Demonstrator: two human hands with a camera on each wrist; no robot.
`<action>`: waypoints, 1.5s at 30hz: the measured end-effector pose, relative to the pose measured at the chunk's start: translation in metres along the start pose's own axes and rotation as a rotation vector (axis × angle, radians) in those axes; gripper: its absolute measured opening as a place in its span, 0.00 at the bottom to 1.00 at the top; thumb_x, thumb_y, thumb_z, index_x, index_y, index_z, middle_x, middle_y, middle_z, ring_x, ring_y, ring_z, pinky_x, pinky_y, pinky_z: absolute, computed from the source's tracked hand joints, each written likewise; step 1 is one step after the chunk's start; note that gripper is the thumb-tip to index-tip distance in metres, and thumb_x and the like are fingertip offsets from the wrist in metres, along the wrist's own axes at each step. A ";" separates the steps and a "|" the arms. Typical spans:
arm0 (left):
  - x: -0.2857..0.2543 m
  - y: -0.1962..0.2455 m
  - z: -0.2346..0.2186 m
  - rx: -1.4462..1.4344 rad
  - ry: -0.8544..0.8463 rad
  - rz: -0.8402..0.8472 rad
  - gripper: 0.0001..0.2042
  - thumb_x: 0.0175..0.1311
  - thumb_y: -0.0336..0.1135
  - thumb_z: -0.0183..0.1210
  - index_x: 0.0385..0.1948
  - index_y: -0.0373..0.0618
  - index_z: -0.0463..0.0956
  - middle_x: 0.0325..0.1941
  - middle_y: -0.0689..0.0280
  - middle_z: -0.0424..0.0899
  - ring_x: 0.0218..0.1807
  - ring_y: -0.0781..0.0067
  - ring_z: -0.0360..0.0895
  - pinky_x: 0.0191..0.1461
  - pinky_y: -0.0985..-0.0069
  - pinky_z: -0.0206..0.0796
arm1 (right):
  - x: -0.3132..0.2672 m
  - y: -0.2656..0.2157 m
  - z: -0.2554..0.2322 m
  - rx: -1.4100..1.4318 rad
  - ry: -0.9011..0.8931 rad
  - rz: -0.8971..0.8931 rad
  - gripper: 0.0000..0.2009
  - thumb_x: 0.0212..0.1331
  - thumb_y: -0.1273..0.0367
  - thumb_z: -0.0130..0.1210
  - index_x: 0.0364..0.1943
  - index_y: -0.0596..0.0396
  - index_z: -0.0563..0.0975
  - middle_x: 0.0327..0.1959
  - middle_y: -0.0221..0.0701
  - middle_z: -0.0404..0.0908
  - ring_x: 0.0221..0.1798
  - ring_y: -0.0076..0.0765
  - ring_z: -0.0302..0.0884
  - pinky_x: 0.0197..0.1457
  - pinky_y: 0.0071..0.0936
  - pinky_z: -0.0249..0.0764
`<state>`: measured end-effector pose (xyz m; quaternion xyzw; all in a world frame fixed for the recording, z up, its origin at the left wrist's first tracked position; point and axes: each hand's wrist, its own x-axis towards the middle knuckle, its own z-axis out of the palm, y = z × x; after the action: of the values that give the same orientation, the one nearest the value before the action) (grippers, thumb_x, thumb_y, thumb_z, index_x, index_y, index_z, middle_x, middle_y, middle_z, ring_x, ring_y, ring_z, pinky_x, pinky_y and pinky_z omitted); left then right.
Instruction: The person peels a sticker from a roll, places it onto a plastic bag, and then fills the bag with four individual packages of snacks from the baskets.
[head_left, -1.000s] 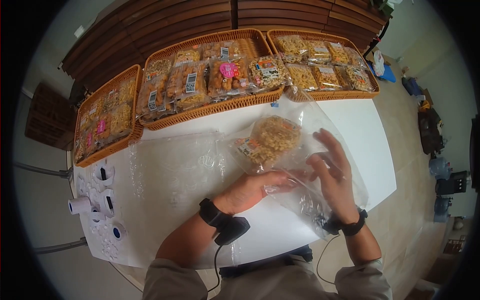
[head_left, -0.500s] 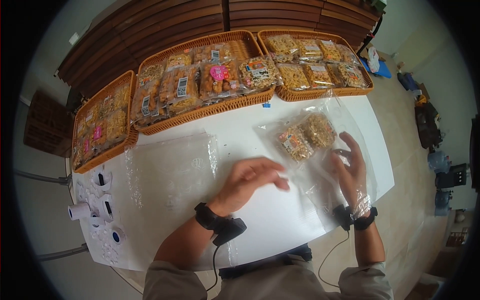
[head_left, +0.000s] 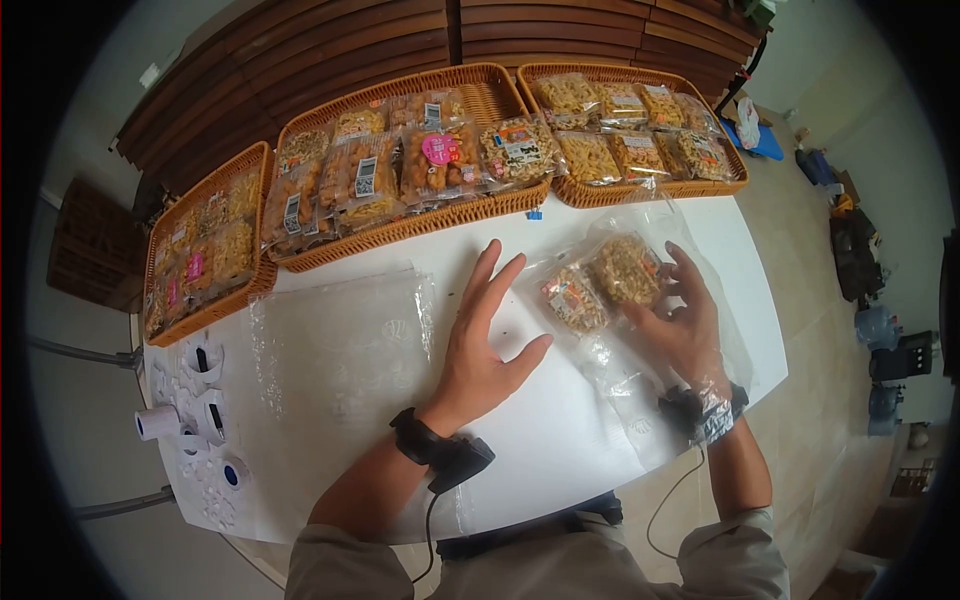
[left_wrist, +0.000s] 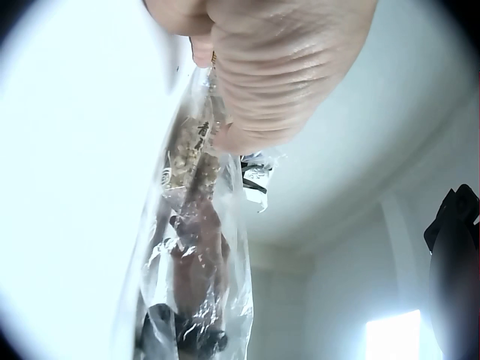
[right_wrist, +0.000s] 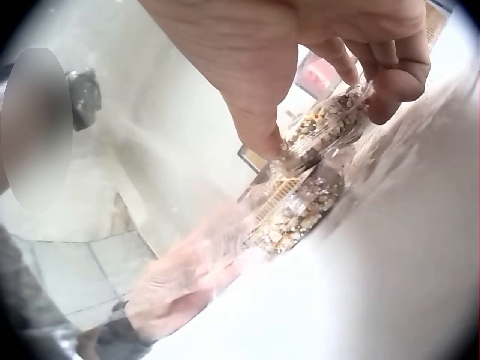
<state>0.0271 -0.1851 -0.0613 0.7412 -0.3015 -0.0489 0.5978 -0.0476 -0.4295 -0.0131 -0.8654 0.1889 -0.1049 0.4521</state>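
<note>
A large clear plastic bag (head_left: 620, 375) lies at the right of the white table, with two snack packets inside. One packet (head_left: 574, 300) carries an orange-and-white label; beside it is a rounder packet (head_left: 622, 262) of light, nutty pieces. My right hand (head_left: 688, 335) is inside the bag, whose crinkled edge lies about the wrist. Its thumb and fingers grip the rounder packet from two sides, as the right wrist view also shows. Left of the bag, my left hand (head_left: 486, 345) is raised with fingers spread, holding nothing.
A flat stack of clear bags (head_left: 340, 345) lies to the left. Several label rolls (head_left: 157, 422) and paper scraps are at the table's left edge. Wicker baskets of snack packets line the back: left (head_left: 262, 225), middle (head_left: 400, 238) and right (head_left: 650, 190).
My left hand has let go of the bag, moved left and spread its fingers. The bag with its packets shifted right, then slightly back left. My right hand has closed on the rounder packet.
</note>
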 end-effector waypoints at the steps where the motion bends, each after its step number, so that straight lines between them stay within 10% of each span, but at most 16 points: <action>1: 0.001 0.002 -0.001 0.032 -0.006 0.006 0.40 0.55 0.23 0.67 0.72 0.44 0.58 0.81 0.55 0.49 0.80 0.57 0.51 0.77 0.59 0.54 | -0.003 -0.006 -0.001 0.027 -0.009 0.002 0.45 0.45 0.63 0.74 0.69 0.62 0.64 0.51 0.38 0.75 0.48 0.32 0.75 0.47 0.30 0.78; 11: -0.002 -0.002 0.002 0.087 0.003 0.013 0.44 0.49 0.26 0.73 0.72 0.46 0.59 0.80 0.52 0.49 0.78 0.56 0.57 0.70 0.63 0.65 | -0.007 -0.013 0.013 0.143 -0.141 -0.109 0.43 0.44 0.65 0.77 0.68 0.56 0.66 0.52 0.32 0.71 0.50 0.29 0.73 0.50 0.29 0.76; 20: -0.002 0.011 -0.001 0.111 -0.056 -0.108 0.44 0.46 0.30 0.76 0.69 0.43 0.63 0.75 0.56 0.64 0.52 0.72 0.75 0.47 0.75 0.67 | -0.001 -0.007 0.012 0.082 -0.122 -0.036 0.32 0.50 0.59 0.74 0.57 0.61 0.76 0.45 0.36 0.77 0.41 0.28 0.77 0.42 0.27 0.77; 29: -0.001 0.007 0.000 0.238 -0.057 0.071 0.51 0.42 0.41 0.79 0.71 0.42 0.59 0.76 0.52 0.61 0.76 0.53 0.59 0.74 0.59 0.56 | -0.004 -0.022 0.002 -0.056 -0.301 0.072 0.24 0.58 0.62 0.70 0.51 0.68 0.79 0.39 0.36 0.84 0.39 0.27 0.82 0.44 0.24 0.78; 40: 0.000 0.012 -0.004 0.146 -0.167 -0.003 0.58 0.38 0.41 0.81 0.75 0.49 0.52 0.76 0.50 0.59 0.73 0.45 0.61 0.74 0.57 0.58 | -0.012 -0.022 0.016 0.229 -0.204 0.164 0.22 0.58 0.61 0.70 0.46 0.68 0.80 0.30 0.30 0.82 0.34 0.20 0.76 0.38 0.20 0.73; 45: 0.000 0.008 -0.004 0.163 -0.151 0.062 0.57 0.38 0.41 0.81 0.75 0.45 0.53 0.73 0.50 0.64 0.71 0.48 0.66 0.72 0.60 0.61 | -0.017 -0.022 0.009 0.295 -0.406 0.130 0.31 0.54 0.73 0.70 0.63 0.69 0.71 0.55 0.41 0.80 0.46 0.27 0.81 0.52 0.25 0.79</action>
<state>0.0251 -0.1827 -0.0528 0.7718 -0.3715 -0.0614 0.5124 -0.0548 -0.4038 0.0000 -0.7795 0.1322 0.0737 0.6079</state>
